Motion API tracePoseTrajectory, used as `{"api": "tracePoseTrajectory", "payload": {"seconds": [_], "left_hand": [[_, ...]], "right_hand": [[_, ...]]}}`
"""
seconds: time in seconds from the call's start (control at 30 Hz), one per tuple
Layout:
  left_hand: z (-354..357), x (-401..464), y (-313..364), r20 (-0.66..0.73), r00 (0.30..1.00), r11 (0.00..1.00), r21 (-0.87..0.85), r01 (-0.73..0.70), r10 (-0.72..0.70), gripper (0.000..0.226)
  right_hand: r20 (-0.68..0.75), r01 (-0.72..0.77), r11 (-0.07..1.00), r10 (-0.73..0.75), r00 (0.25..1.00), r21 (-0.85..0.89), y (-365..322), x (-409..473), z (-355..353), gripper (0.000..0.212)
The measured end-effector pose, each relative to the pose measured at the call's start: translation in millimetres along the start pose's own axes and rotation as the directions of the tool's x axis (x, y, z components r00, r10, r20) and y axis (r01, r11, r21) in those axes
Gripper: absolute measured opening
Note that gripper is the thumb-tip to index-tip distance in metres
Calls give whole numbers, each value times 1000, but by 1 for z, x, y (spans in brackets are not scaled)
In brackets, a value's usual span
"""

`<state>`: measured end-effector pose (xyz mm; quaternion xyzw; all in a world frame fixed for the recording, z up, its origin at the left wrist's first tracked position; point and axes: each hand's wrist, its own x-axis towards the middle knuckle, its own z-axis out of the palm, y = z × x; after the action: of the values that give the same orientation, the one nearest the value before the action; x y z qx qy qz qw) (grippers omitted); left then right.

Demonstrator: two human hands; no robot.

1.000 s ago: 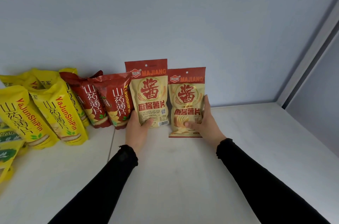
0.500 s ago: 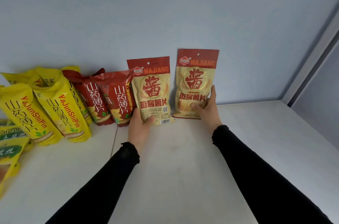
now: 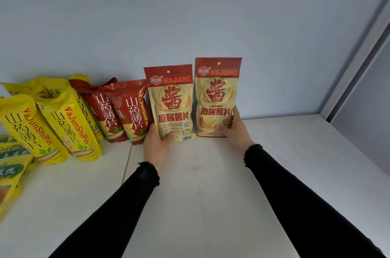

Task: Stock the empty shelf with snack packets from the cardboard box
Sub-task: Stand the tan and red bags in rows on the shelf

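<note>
Each hand (image 3: 157, 143) (image 3: 233, 129) gripping one of two MAJIANG packets (image 3: 172, 97) (image 3: 217, 93), two red packets (image 3: 126, 114)

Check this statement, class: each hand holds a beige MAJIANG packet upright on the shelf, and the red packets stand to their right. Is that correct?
One error: the head view shows the red packets to the left of the two MAJIANG packets. The rest holds.

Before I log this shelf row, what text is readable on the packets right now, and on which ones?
"MAJIANG", "酱", "麻酱薯片": left beige packet, held by the left hand.
Same three texts: right beige packet, held by the right hand.
"山药薄片": red packets.
"YaJunShiPin", "山药薄片": yellow packets.
Fine print, barcode digits, logo badges and the partly cut-off packets at the left edge: too small or cropped to read.
</note>
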<state>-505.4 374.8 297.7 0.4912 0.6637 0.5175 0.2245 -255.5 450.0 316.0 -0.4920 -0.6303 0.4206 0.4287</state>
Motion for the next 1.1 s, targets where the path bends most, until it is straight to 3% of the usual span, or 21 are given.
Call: {"api": "tracePoseTrajectory", "payload": {"seconds": [0.07,0.2,0.43,0.87,1.1], "left_hand": [[0,-4,1,-28,1000,999,44,-2,4,36],[-1,-12,2,-74,997,993,118,-3,12,34],[-3,0,12,-6,997,983,170,71,-71,37],[1,-24,25,-25,990,975,172,140,-138,57],[-16,-66,17,31,997,972,230,57,-66,57]], "right_hand": [[-28,-24,999,23,999,-32,0,-3,-2,67],[-30,-50,993,47,998,-102,-1,-10,-6,86],[-118,-144,975,125,985,-167,2,-30,-16,91],[-290,-222,947,151,945,-230,-19,-158,-22,69],[-385,-244,931,127,914,-272,-41,-264,-19,56]]}}
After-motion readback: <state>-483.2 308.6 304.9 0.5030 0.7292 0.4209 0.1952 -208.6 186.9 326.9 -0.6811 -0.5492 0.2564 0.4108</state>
